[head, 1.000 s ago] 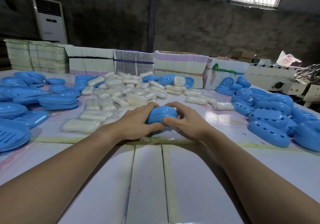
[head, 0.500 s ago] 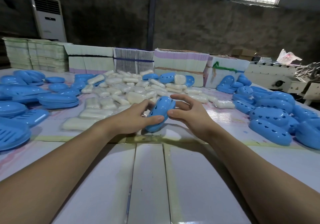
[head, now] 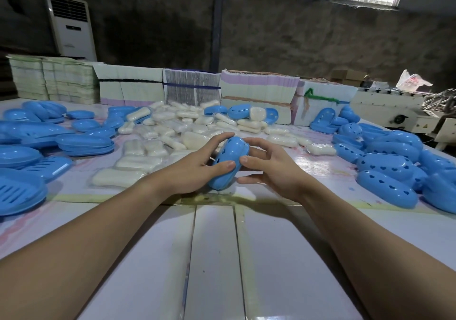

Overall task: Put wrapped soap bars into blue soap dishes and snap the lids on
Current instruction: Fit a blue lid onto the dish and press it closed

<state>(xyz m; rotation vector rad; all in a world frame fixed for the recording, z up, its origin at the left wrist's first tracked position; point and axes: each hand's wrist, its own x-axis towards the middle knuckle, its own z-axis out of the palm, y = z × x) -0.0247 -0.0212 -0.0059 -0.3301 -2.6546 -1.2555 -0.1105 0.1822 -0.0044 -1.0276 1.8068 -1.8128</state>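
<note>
Head view. I see my left hand (head: 195, 165) holding a closed blue dish (head: 228, 162) tilted on end just above the table (head: 214, 258), thumb laid across its near side and fingers curled over its far top edge. The dish's heart-shaped holes face left. My right hand (head: 271, 169) meets the dish from the right: the thumb tip touches its side next to the left thumb, and the other fingers spread loosely, half curled, behind and below it; I cannot tell whether they press on it. Whether the lid is fully snapped I cannot tell.

Behind the hands, wrapped soap bars (head: 172, 132) lie in a loose heap at mid-table. Stacked dish halves (head: 84, 144) sit to the left, and closed dishes with heart holes (head: 387, 188) are piled to the right. Bundled flat cartons (head: 192, 90) line the far edge of the table. A white standing air conditioner (head: 71, 25) is against the back wall at left.
</note>
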